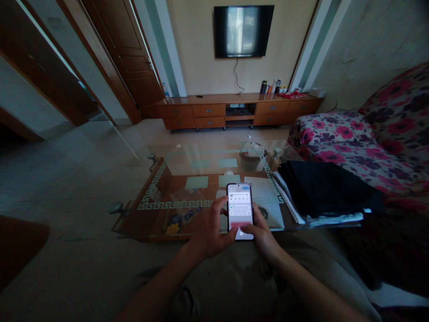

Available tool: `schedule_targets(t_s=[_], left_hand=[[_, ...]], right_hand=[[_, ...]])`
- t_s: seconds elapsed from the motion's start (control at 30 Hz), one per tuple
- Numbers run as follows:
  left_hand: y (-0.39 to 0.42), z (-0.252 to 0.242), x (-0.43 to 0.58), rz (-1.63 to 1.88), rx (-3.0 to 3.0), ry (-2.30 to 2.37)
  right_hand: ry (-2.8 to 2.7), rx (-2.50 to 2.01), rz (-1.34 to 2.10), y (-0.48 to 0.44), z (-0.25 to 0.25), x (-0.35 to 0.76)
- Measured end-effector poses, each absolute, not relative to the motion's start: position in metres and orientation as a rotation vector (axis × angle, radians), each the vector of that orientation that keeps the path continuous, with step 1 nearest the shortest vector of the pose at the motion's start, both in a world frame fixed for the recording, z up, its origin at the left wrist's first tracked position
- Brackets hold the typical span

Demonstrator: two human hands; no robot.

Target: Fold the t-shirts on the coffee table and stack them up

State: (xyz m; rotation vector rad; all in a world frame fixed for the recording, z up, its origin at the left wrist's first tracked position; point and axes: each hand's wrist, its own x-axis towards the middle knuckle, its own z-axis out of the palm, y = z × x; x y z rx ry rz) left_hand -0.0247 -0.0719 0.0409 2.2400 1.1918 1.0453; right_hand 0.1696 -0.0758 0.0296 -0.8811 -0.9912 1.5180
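Observation:
A smartphone [240,210] with a lit screen is held upright in both hands, above the near edge of the glass coffee table [187,203]. Notification cards fill the upper screen, and a reddish patch glows lower down. My left hand [211,230] grips the phone's left side, its thumb near the lower screen. From the right, my right hand [263,232] closes around the other edge, with its thumb over the lower screen. The fingers behind the phone are hidden. To the right of the hands lies a stack of folded dark cloth [325,188] with white layers underneath.
Beneath the glass are papers and small packets [181,223]. A bin [253,158] stands beyond the table. Along the far wall runs a low wooden cabinet [208,112] with bottles [268,87] on top, under a wall television [243,31]. A flowered sofa [348,132] is at right.

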Motion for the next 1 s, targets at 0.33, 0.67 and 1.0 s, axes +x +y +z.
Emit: schedule_targets(t_s=[0.33, 0.67, 1.0], left_hand=[[-0.0712, 0.0387, -0.0236, 1.083, 2.246, 1.166], [-0.0707, 0.0389, -0.0249, 1.075, 2.282, 1.21], [-0.0691, 0.036, -0.0249, 1.102, 2.262, 1.153]], right_hand=[[-1.004, -0.884, 1.511, -0.0757, 0.0347, 0.1689], [-1.024, -0.862, 1.501, -0.0764, 0.0348, 0.1689], [-1.003, -0.884, 1.514, -0.0764, 0.0349, 0.169]])
